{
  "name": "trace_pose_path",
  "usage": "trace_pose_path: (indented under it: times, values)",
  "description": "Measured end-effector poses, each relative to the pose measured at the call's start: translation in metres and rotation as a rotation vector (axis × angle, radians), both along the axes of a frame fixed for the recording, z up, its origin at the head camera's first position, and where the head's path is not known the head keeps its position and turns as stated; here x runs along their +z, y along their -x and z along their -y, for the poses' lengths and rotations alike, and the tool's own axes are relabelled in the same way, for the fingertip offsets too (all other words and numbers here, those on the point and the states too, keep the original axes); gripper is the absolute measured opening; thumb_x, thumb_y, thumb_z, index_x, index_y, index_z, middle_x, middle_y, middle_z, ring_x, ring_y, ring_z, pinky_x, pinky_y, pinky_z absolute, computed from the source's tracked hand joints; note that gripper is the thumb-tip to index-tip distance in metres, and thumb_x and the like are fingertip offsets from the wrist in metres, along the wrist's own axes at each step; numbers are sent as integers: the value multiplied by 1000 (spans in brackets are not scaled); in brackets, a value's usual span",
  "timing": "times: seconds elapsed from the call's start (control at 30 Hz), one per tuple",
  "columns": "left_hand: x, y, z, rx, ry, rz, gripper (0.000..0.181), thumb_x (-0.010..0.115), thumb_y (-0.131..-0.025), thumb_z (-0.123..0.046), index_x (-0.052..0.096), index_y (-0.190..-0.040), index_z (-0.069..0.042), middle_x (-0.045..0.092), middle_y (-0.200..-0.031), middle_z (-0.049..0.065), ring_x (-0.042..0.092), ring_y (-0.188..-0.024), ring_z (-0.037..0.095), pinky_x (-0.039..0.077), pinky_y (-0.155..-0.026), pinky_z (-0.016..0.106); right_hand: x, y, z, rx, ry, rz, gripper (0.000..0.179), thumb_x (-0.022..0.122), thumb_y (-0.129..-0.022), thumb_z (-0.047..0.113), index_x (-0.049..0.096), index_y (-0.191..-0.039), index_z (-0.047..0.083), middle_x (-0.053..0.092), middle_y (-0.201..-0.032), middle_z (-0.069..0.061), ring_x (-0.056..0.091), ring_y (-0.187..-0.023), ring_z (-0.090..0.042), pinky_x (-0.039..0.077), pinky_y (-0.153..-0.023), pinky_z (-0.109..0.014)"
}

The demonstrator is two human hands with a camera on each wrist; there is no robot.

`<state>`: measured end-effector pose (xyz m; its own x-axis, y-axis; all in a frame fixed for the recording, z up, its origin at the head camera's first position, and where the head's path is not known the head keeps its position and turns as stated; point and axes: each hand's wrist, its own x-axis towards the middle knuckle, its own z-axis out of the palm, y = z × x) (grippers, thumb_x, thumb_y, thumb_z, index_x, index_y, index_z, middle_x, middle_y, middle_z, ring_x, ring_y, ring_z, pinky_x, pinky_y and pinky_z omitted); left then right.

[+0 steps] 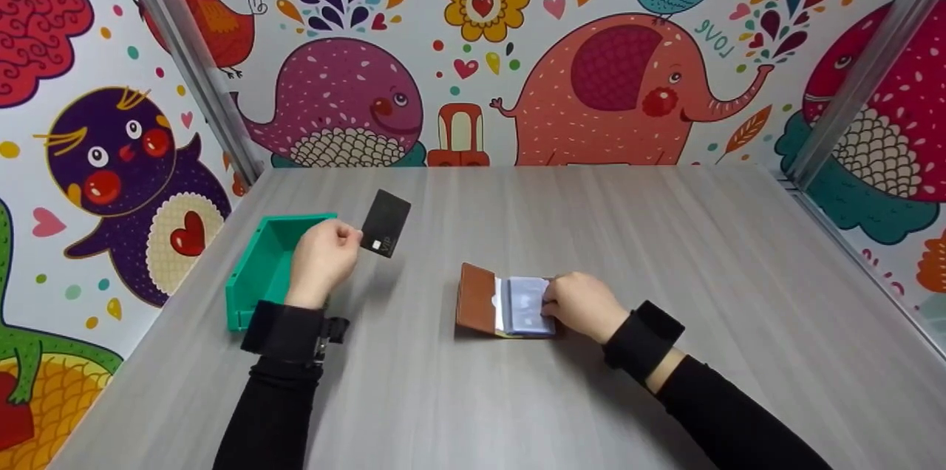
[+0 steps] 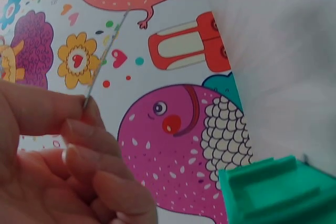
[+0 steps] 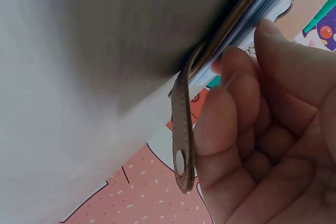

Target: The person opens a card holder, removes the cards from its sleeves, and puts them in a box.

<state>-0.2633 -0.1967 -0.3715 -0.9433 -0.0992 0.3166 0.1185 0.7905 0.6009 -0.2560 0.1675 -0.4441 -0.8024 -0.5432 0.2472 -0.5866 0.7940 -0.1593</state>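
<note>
In the head view my left hand [image 1: 322,261] pinches a black card [image 1: 386,217] by its lower left edge. The card bears a light square and the letters VIP, and is held up over the table. From the left wrist the same card [image 2: 105,59] appears edge-on between thumb and finger. A brown card holder [image 1: 477,298] lies spread open on the table, its clear plastic sleeves [image 1: 526,301] facing up. At their right edge my right hand [image 1: 587,305] pinches the sleeves. The holder's snap strap [image 3: 181,124] sticks out beside the curled fingers in the right wrist view.
A green plastic bin [image 1: 240,289] stands on the left of the table, partly behind the left hand. Cartoon-printed walls [image 1: 473,137] and metal posts [image 1: 188,49] border the wood-grain table [image 1: 414,411].
</note>
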Motion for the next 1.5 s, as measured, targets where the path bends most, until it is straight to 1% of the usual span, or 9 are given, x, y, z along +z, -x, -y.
trace_pose_path:
  times: [0.13, 0.2, 0.5, 0.6, 0.73, 0.93, 1.17, 1.33, 1.5]
  values:
    - [4, -3, 9, 17, -14, 31, 23, 56, -97, -16, 67, -102, 4, 67, -101, 21, 62, -82, 34, 47, -76, 48, -2, 0, -1, 21, 2, -19, 18, 82, -77, 10, 68, -66, 9, 64, -70, -2, 57, -59, -16, 47, -55, -34]
    - [5, -3, 13, 22, -18, 43, 23, 55, -98, -16, 67, -103, 4, 67, -100, 21, 62, -82, 34, 47, -75, 47, -3, 0, -1, 26, 2, -28, 18, 83, -76, 10, 68, -66, 9, 65, -71, -3, 57, -59, -17, 47, -55, -34]
    - [12, -6, 37, 60, -8, 54, 24, 54, -100, -18, 65, -95, 2, 64, -90, 18, 56, -74, 29, 39, -65, 37, -1, -1, 0, 2, -5, -12, 17, 82, -77, 10, 69, -67, 9, 66, -72, -3, 58, -60, -16, 48, -56, -34]
    - [15, -7, 45, 79, -15, 64, 27, 53, -100, -19, 65, -99, 5, 64, -94, 22, 58, -79, 33, 42, -69, 42, 0, -1, 0, 4, -7, -8, 17, 82, -77, 10, 69, -67, 9, 65, -72, -3, 58, -60, -17, 48, -56, -35]
    - [17, -8, 54, 101, -26, 77, 31, 52, -100, -20, 64, -108, 7, 64, -106, 26, 60, -90, 38, 45, -77, 49, 0, 0, 0, 6, -9, -6, 16, 82, -77, 10, 69, -68, 9, 65, -72, -4, 58, -61, -18, 48, -56, -35]
    - [14, -8, 66, 141, -37, 65, 30, 50, -100, -18, 63, -105, 8, 63, -107, 28, 59, -94, 42, 44, -80, 51, 0, -1, 0, -10, -12, 2, 17, 82, -77, 11, 69, -67, 10, 65, -72, -3, 57, -60, -16, 48, -56, -35]
    - [8, -8, 83, 208, -44, 101, 31, 48, -101, -18, 64, -102, 8, 63, -108, 29, 58, -93, 42, 44, -79, 52, 1, -2, 1, -2, -12, -14, 18, 82, -77, 11, 67, -66, 9, 65, -71, -3, 57, -60, -18, 47, -55, -36]
    - [2, -9, 94, 262, -54, 153, 33, 47, -100, -20, 65, -102, 7, 63, -108, 28, 58, -90, 41, 44, -75, 50, 1, -2, 1, -2, -13, -13, 18, 82, -77, 10, 68, -66, 8, 65, -70, -4, 57, -59, -18, 47, -55, -36]
    - [-4, -10, 99, 302, -58, 215, 37, 44, -99, -20, 66, -107, 8, 61, -115, 30, 58, -93, 44, 45, -71, 50, 1, -2, 1, -6, -15, -9, 17, 82, -77, 9, 68, -67, 8, 65, -70, -4, 56, -59, -17, 48, -55, -36]
